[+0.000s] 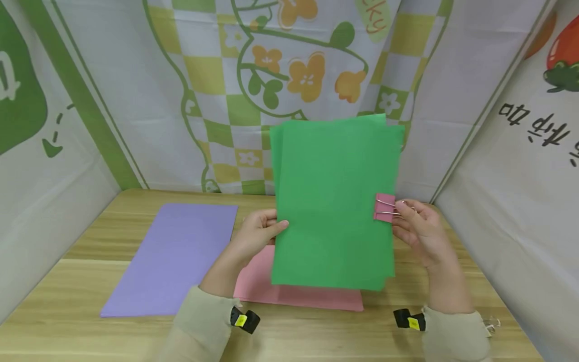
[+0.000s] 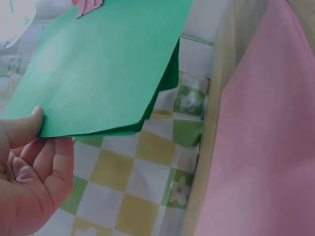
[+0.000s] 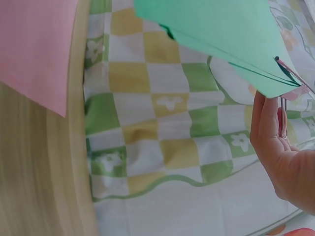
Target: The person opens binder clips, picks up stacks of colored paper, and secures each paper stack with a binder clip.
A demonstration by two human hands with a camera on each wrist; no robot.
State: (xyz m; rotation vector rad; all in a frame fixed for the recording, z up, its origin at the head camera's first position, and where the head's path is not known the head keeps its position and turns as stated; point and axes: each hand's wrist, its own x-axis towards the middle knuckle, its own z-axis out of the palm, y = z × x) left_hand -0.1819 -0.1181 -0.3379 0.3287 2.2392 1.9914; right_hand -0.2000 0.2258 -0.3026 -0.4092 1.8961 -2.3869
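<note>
A stack of green paper sheets (image 1: 332, 201) is held up over the table, its edges slightly fanned out of line. At its left edge my left hand (image 1: 255, 234) pinches the sheets, thumb in front and fingers behind, as the left wrist view shows on the paper (image 2: 108, 73). A pink binder clip (image 1: 385, 207) sits over the right edge of the stack. My right hand (image 1: 422, 229) grips this clip by its wire handles. In the right wrist view the fingers (image 3: 268, 123) lie against the paper's edge beside the clip.
Pink paper (image 1: 312, 297) lies on the wooden table (image 1: 86, 246) beneath the raised sheets, partly covered by them in the head view. Purple paper (image 1: 176, 256) lies to the left. Small wire loops (image 1: 493, 324) show beside the right sleeve. A patterned cloth (image 1: 244, 151) hangs behind.
</note>
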